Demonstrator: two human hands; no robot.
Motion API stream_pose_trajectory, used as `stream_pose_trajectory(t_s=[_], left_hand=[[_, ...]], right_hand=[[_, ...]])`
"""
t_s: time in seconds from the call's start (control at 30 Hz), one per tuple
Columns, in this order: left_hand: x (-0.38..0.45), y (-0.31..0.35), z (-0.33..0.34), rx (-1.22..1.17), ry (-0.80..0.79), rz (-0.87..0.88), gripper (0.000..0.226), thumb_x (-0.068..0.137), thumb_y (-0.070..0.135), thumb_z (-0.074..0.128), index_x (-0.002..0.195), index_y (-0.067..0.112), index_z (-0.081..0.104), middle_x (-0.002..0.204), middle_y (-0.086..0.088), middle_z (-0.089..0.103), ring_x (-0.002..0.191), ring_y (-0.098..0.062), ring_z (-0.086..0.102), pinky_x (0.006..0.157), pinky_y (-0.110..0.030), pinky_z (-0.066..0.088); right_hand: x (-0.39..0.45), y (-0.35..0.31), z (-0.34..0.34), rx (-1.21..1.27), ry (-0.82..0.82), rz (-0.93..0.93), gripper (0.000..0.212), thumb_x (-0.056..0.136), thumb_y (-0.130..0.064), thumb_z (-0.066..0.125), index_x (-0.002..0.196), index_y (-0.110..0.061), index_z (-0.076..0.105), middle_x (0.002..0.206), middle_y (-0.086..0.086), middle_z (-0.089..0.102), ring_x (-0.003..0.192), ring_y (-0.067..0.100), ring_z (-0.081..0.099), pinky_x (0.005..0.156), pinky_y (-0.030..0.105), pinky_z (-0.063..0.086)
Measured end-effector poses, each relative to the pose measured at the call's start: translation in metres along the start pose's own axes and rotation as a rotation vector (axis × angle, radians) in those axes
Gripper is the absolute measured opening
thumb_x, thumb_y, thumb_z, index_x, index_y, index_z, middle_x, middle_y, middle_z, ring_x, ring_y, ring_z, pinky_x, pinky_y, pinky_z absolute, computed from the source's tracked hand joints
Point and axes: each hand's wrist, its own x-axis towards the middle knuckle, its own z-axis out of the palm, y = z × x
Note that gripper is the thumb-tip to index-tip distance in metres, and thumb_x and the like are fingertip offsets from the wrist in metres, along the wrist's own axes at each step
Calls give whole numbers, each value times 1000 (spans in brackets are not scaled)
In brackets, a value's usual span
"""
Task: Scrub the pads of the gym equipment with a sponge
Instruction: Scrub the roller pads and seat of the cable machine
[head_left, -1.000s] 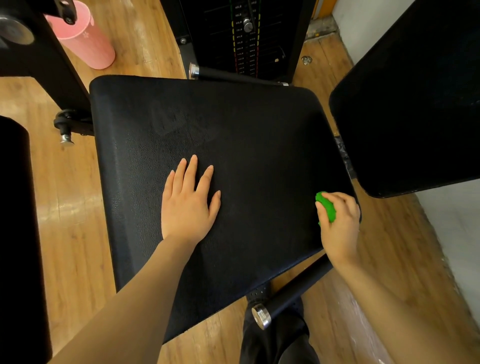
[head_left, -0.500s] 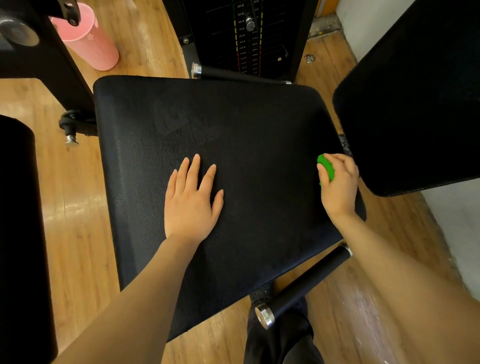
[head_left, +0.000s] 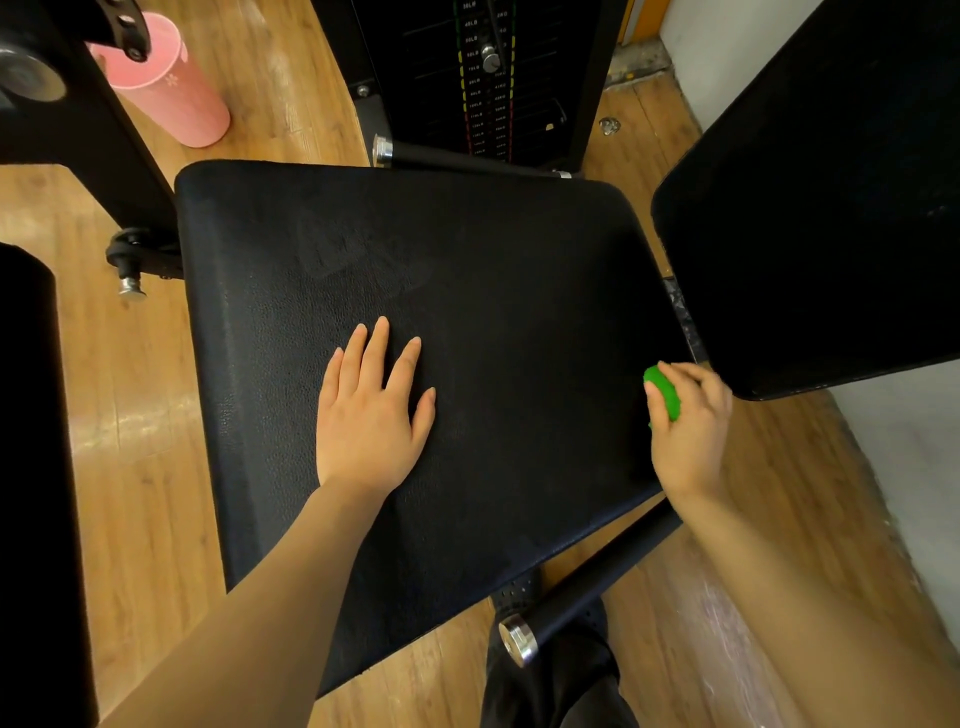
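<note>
Two bare forearms reach forward from the near edge over a black padded seat (head_left: 519, 312) of a gym machine. The left arm runs up from the near left, and the left hand (head_left: 371, 415) lies palm down on the middle of the pad, fingers straight and slightly spread, holding nothing. The right arm comes in from the near right, wrist bent inward; the right hand (head_left: 691, 426) is curled around a green sponge (head_left: 664, 391), gripping it with the fingers wrapped over its far side, at the pad's right edge. Whether the sponge presses the edge itself is hard to tell. Below the pad's near corner a black bar with a chrome end cap (head_left: 517, 638) angles toward the viewer above a wooden floor (head_left: 130, 415). A second black pad (head_left: 831, 208) tilts up at right, just beyond the right hand. A further dark pad (head_left: 31, 467) fills the left edge. Beyond the seat stands the weight stack (head_left: 485, 78) with its coloured labels, and at far left a pink cup (head_left: 171, 98) sits on the floor behind a black frame member.
</note>
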Motion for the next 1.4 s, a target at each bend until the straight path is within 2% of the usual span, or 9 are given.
stream_pose_trajectory(t_s=[0.07, 0.23, 0.6, 0.77, 0.87, 1.0, 1.03, 1.17, 1.4], left_hand=[[0, 0, 1, 2, 3, 1, 56, 95, 47, 32, 142, 19, 44, 153, -14, 33, 144, -31, 23, 118, -46, 17], [0, 0, 1, 10, -11, -5, 57, 95, 48, 30, 143, 20, 43, 154, -14, 32, 145, -32, 22, 118, -46, 17], [0, 0, -1, -10, -16, 0, 56, 96, 46, 33, 143, 18, 44, 153, -15, 33, 144, -33, 23, 118, -47, 17], [-5, 5, -6, -53, -92, -39, 52, 98, 40, 42, 145, 19, 40, 156, -14, 27, 146, -31, 17, 119, -45, 12], [-32, 11, -12, -44, -128, -49, 53, 99, 42, 34, 147, 20, 37, 157, -12, 24, 147, -30, 15, 120, -45, 12], [-71, 12, -12, 6, -143, -67, 53, 102, 46, 23, 149, 22, 33, 157, -11, 24, 147, -31, 16, 119, -46, 14], [-74, 12, -11, 28, -135, -66, 53, 103, 46, 22, 148, 22, 34, 157, -12, 25, 146, -31, 18, 119, -47, 15], [-76, 12, -6, 74, -129, -65, 54, 100, 45, 24, 150, 24, 31, 158, -11, 23, 147, -30, 16, 119, -45, 12], [-76, 13, -5, 81, -100, -69, 53, 99, 44, 28, 150, 25, 31, 158, -11, 22, 147, -29, 14, 120, -44, 10]], right_hand=[[20, -5, 3, 40, 14, 11, 33, 96, -19, 56, 126, -5, 60, 124, 12, 53, 117, 24, 46, 94, 8, 24], [55, -12, 16, 87, -41, 33, 35, 98, -21, 52, 130, -6, 57, 130, 9, 50, 121, 21, 49, 95, 17, 34], [2, 23, 1, 36, -48, 59, 35, 97, -22, 53, 129, -9, 58, 128, 7, 52, 120, 23, 49, 98, 24, 35], [3, 8, -6, 90, -55, 154, 36, 98, -23, 53, 131, -9, 57, 130, 6, 51, 121, 21, 48, 95, 18, 33], [-14, -16, -10, 146, -51, 143, 36, 97, -24, 54, 131, -13, 57, 129, 4, 51, 120, 16, 48, 93, 12, 30], [-55, -56, -4, 231, -125, 45, 34, 95, -24, 56, 128, -15, 59, 128, 0, 50, 121, 12, 46, 92, -1, 25], [-63, -66, 0, 246, -144, 17, 33, 95, -23, 57, 127, -15, 60, 128, 0, 50, 121, 13, 44, 93, 0, 25], [-81, -97, 20, 293, -177, -88, 31, 93, -23, 59, 122, -14, 63, 124, 2, 53, 118, 14, 44, 95, 20, 40], [-64, -115, 46, 253, -144, -207, 28, 91, -17, 62, 118, -10, 65, 119, 7, 58, 113, 20, 49, 89, 31, 50]])
